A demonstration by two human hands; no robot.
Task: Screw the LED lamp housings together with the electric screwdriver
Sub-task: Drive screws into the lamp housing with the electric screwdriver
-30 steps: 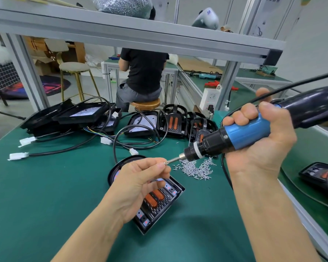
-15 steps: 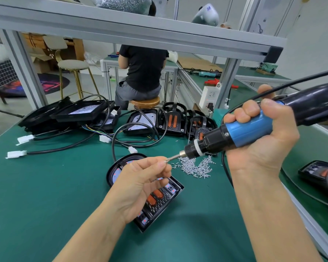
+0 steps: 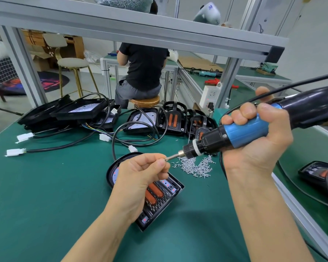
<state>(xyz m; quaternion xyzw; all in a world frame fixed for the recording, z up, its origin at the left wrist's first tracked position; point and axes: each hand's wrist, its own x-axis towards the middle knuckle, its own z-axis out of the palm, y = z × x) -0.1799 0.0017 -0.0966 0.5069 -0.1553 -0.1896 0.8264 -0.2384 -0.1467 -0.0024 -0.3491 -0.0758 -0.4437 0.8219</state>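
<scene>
The LED lamp housing (image 3: pixel 160 197) lies flat on the green bench mat (image 3: pixel 45 195) under the left hand (image 3: pixel 140 178); it looks a light, rigid plastic shell, likely to slide unless pressed down by its rim. That hand pinches something, probably a screw too small to make out, at the bit of the electric screwdriver (image 3: pixel 244 133); the right hand (image 3: pixel 257 137) grips its blue barrel firmly. The loose screws (image 3: pixel 195 166) heaped just beyond are tiny and slippery; best taken singly by fingertip.

Lamp housing (image 3: pixel 164 197) on table (image 3: pixel 45 195), under left hand (image 3: pixel 140 178). Screw pile (image 3: pixel 196 166) just right of it, below screwdriver (image 3: pixel 235 136). More housings (image 3: pixel 170 120) behind.
</scene>
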